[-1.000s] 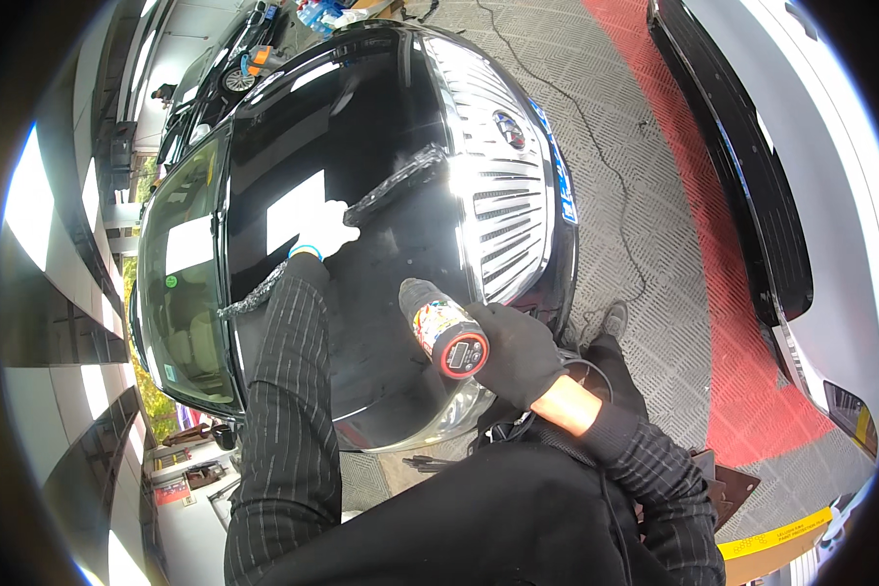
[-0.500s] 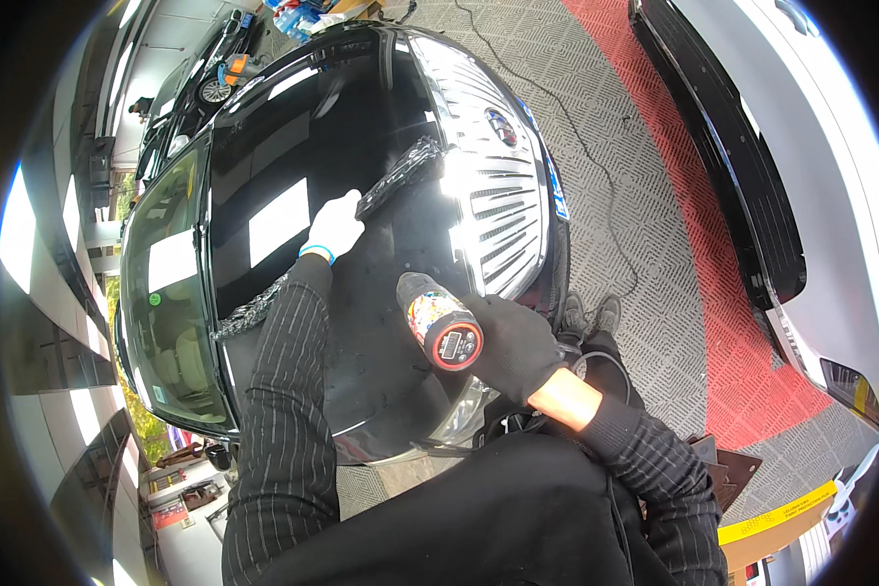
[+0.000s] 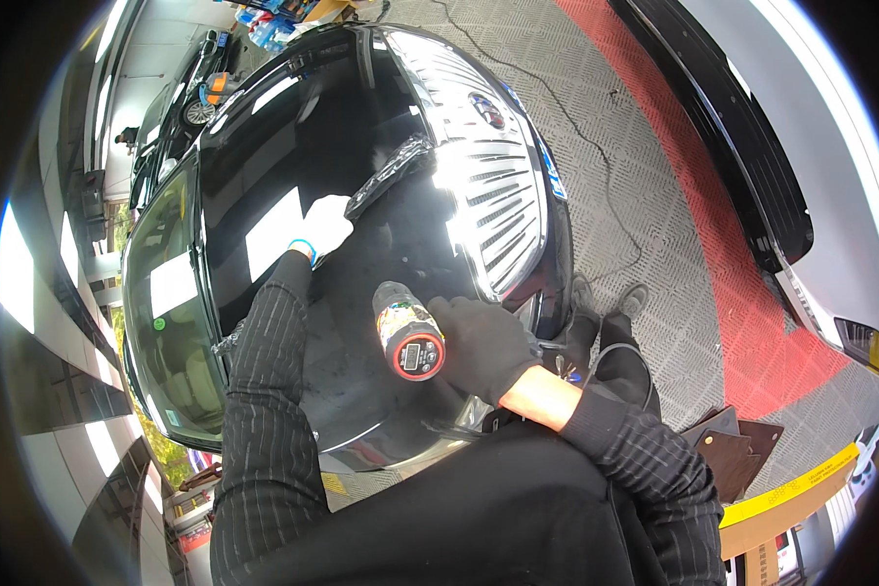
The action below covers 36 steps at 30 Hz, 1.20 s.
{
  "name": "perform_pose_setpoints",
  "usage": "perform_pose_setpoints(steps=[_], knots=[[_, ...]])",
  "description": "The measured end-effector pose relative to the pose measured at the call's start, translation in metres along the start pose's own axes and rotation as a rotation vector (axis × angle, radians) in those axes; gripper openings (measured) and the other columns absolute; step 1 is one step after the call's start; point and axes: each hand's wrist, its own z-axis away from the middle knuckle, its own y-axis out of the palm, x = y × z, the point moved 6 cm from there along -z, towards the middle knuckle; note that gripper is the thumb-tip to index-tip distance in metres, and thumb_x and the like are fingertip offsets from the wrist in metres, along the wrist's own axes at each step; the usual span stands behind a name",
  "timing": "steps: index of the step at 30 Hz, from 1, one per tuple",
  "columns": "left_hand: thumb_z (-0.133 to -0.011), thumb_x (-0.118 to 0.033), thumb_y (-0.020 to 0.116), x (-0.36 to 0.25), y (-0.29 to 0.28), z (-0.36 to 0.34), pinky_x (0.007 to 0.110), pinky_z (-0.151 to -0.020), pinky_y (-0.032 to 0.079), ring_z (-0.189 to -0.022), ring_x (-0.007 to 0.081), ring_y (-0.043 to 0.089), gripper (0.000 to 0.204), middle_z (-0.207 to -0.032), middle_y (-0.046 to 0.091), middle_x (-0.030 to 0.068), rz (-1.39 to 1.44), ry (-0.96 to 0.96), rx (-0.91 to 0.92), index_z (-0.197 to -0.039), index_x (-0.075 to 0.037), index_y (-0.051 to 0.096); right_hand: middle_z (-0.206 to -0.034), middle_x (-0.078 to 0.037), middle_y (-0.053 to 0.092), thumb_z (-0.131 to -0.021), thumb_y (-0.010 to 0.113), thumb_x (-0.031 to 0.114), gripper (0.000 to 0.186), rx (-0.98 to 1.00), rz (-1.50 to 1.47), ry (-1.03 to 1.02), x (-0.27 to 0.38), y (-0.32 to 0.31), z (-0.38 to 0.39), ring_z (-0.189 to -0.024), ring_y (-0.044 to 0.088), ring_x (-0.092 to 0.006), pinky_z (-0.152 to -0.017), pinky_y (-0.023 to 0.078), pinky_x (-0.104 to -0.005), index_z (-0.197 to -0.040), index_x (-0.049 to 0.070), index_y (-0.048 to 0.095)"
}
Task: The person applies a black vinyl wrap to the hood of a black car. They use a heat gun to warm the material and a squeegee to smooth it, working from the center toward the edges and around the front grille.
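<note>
A white-gloved left hand (image 3: 327, 225) with a blue edge at its cuff reaches out over the glossy black car hood (image 3: 337, 317). Its grip is closed on a crinkled, shiny dark strip of thin film (image 3: 391, 176), which runs from the fingers across the hood to the edge of the silver, slatted metal grille (image 3: 503, 210). More crinkled film shows beyond the forearm, near the foot of the greenish glass windshield (image 3: 171, 313).

The black-gloved right hand (image 3: 483, 342) is nearer the body, with its grip wrapped around the handle side of a cylindrical heat gun (image 3: 408, 337); the handle itself is hidden by the glove. The heat gun has a dark nozzle, a multicoloured patterned barrel and a red-ringed end with a small display. It is over the hood, its nozzle directed away from the wearer; whether the nozzle touches the surface cannot be told.

To the right, a white car with a black lower panel (image 3: 830, 127) stands well apart, across a floor of textured grey tiles (image 3: 606, 103) with a red tiled band (image 3: 742, 313). A thin dark cable (image 3: 576, 127) winds over the grey tiles.
</note>
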Motion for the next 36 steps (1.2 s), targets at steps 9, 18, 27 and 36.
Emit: perform_pose_setpoints(steps=[9, 18, 27, 36], knots=[[-0.085, -0.018, 0.063, -0.022, -0.019, 0.010, 0.050, -0.108, 0.047, -0.123, 0.0438, 0.062, 0.031, -0.117, 0.072, 0.0215, -0.052, -0.102, 0.073, -0.113, -0.007, 0.073, -0.087, -0.013, 0.068, -0.091, 0.074, 0.028, 0.024, -0.164, -0.005, -0.079, 0.000, -0.006, 0.017, -0.077, 0.073, -0.0328, -0.068, 0.058, -0.0455, -0.101, 0.009, 0.063], [-0.088, -0.021, 0.061, -0.009, -0.006, 0.008, 0.050, -0.108, 0.049, -0.116, 0.0412, 0.070, 0.031, -0.114, 0.077, 0.0188, -0.200, -0.019, 0.026, -0.112, -0.009, 0.076, -0.087, -0.012, 0.065, -0.091, 0.074, 0.026, 0.023, -0.249, -0.047, -0.078, -0.006, -0.013, 0.023, -0.079, 0.071, -0.0328, -0.070, 0.056, -0.0467, -0.104, 0.010, 0.063], [-0.089, -0.024, 0.063, -0.012, -0.003, 0.014, 0.048, -0.125, 0.037, -0.134, 0.0398, 0.060, 0.042, -0.132, 0.073, 0.0184, -0.222, -0.134, 0.108, -0.128, -0.014, 0.075, -0.088, -0.012, 0.065, -0.092, 0.075, 0.025, 0.026, -0.263, -0.051, -0.061, -0.012, -0.014, 0.029, -0.081, 0.070, -0.0351, -0.071, 0.056, -0.0481, -0.107, 0.010, 0.061], [-0.088, -0.028, 0.067, -0.028, -0.009, 0.027, 0.044, -0.124, 0.041, -0.149, 0.0385, 0.050, 0.045, -0.156, 0.058, 0.0234, -0.329, -0.218, 0.116, -0.131, -0.018, 0.075, -0.086, -0.011, 0.065, -0.091, 0.076, 0.028, 0.027, -0.272, -0.028, -0.086, -0.013, -0.011, 0.034, -0.079, 0.070, -0.0337, -0.069, 0.056, -0.0473, -0.106, 0.010, 0.061]])
